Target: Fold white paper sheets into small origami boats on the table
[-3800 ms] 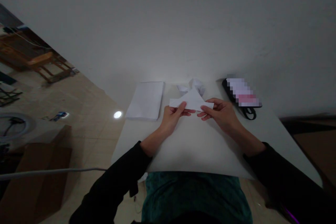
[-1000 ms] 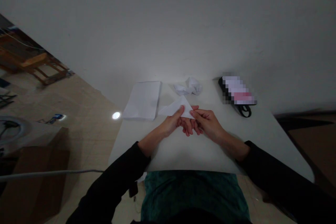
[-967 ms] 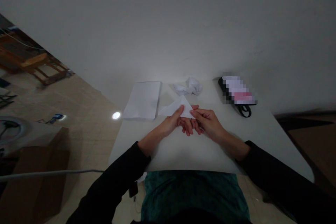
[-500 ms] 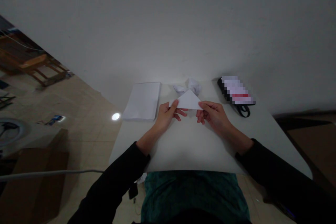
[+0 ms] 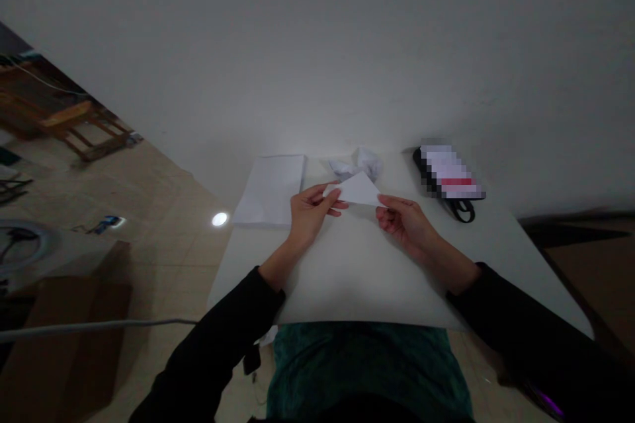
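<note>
Head view | left hand [image 5: 310,211] pinching one corner of paper triangle [image 5: 356,189], fingers nearly closed | right hand [image 5: 404,223] pinching opposite corner | hands wider apart than a second ago | triangle held above table [image 5: 367,277] | black case [image 5: 446,172] label pixelated, unreadable

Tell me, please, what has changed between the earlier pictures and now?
The left hand and right hand have drawn apart from where their fingers met, and now hold opposite ends of the folded white paper triangle, which has shifted right, away from the paper stack. The stack and crumpled paper stayed put.
</note>
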A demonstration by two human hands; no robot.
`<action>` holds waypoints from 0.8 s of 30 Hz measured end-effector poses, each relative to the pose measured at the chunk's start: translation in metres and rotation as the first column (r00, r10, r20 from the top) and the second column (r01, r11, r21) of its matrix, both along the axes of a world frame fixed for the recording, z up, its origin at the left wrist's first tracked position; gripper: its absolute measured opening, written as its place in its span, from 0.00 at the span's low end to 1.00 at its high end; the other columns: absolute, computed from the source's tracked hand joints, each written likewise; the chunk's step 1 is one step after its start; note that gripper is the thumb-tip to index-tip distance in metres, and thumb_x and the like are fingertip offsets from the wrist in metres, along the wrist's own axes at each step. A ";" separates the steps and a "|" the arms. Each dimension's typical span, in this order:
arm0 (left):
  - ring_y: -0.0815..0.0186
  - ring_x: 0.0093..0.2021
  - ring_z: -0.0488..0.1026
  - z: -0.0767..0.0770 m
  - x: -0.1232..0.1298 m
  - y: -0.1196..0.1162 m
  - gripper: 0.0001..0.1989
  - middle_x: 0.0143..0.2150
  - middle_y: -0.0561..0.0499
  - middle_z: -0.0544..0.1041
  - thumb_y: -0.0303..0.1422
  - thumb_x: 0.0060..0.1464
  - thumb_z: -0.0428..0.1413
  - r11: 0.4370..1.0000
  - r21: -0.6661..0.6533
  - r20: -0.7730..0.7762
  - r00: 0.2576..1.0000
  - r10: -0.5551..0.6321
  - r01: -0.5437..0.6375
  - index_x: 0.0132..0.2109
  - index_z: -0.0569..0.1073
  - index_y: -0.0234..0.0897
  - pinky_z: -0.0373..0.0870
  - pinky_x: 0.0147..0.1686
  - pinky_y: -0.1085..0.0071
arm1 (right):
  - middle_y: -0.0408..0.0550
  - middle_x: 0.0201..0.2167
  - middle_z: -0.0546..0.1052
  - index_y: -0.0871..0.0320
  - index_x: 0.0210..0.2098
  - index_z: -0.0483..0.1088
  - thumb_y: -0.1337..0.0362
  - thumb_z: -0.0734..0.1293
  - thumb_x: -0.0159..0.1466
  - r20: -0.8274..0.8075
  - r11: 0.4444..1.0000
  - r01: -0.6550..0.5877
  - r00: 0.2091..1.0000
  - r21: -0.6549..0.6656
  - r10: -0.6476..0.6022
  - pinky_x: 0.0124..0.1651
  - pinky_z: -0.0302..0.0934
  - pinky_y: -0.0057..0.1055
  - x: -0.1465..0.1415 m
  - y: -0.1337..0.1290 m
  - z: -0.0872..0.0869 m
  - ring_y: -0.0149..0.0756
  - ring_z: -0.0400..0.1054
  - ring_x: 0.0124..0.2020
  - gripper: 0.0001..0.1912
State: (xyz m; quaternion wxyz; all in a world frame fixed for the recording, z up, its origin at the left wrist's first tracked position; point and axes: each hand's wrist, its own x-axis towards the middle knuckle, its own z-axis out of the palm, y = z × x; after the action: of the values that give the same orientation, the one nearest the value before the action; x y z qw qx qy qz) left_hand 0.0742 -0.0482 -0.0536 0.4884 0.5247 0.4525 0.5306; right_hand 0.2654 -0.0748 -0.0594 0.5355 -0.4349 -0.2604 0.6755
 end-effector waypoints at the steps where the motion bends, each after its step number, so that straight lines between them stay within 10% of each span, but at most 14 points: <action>1: 0.60 0.29 0.81 0.001 0.000 -0.001 0.24 0.29 0.45 0.82 0.43 0.49 0.64 1.000 0.018 0.001 1.000 0.013 -0.013 0.47 0.78 0.29 0.76 0.24 0.74 | 0.45 0.17 0.74 0.62 0.24 0.70 0.66 0.72 0.57 -0.016 1.000 -0.002 1.000 -0.022 0.001 0.15 0.60 0.18 0.000 0.000 -0.001 0.25 0.66 0.13 0.08; 9: 0.61 0.32 0.81 0.002 -0.002 -0.003 0.14 0.33 0.46 0.83 0.40 0.48 0.64 0.992 0.116 -0.013 0.999 0.051 -0.050 0.36 0.81 0.34 0.80 0.30 0.70 | 0.44 0.17 0.75 0.62 0.25 0.70 0.66 0.72 0.58 -0.030 1.000 -0.013 0.999 -0.023 0.012 0.15 0.61 0.18 -0.001 -0.003 0.003 0.25 0.66 0.14 0.09; 24: 0.58 0.36 0.82 0.004 -0.007 0.006 0.22 0.35 0.44 0.82 0.45 0.49 0.63 0.996 -0.028 -0.008 0.996 -0.083 0.083 0.44 0.77 0.31 0.78 0.30 0.72 | 0.45 0.21 0.75 0.59 0.28 0.72 0.52 0.65 0.65 0.440 0.857 -0.092 0.883 0.506 -0.165 0.20 0.65 0.27 0.007 -0.006 0.009 0.31 0.71 0.18 0.18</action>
State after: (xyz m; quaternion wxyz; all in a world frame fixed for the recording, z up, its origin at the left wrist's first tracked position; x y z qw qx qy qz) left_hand 0.0675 -0.0419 -0.0493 0.5151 0.5388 0.4397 0.5010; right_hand 0.2728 -0.0808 -0.0507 0.5658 -0.4312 -0.5436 0.4455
